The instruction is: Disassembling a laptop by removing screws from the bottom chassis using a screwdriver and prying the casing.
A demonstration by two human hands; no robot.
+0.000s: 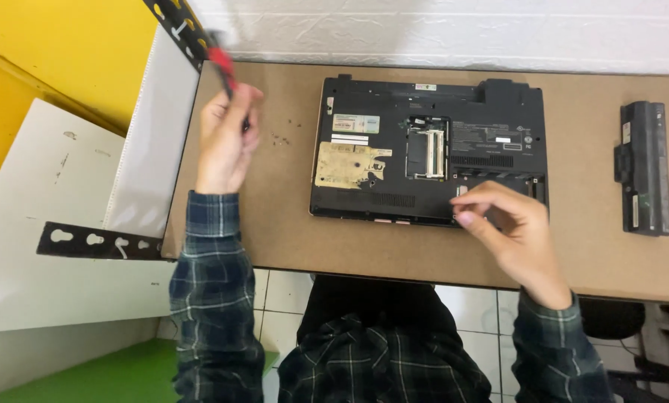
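**Hands at an upturned laptop**

Left hand [226, 134], upper left of frame: raised, fist wrapped around a red-handled screwdriver [223, 63], blurred, tip hidden. Right hand [510, 224], lower right of centre: fingers pinched narrow at the front edge of the black laptop [428, 149]; whether anything sits between them cannot be told. Laptop lying base-up at centre, memory bay uncovered, on a brown desk [275, 231] against a white brick wall [454, 30]. Black battery pack [642, 168] far right, well apart. Tiny screws [278, 138] beside the left hand. Yellow wall, white panels, black slotted brackets at left.
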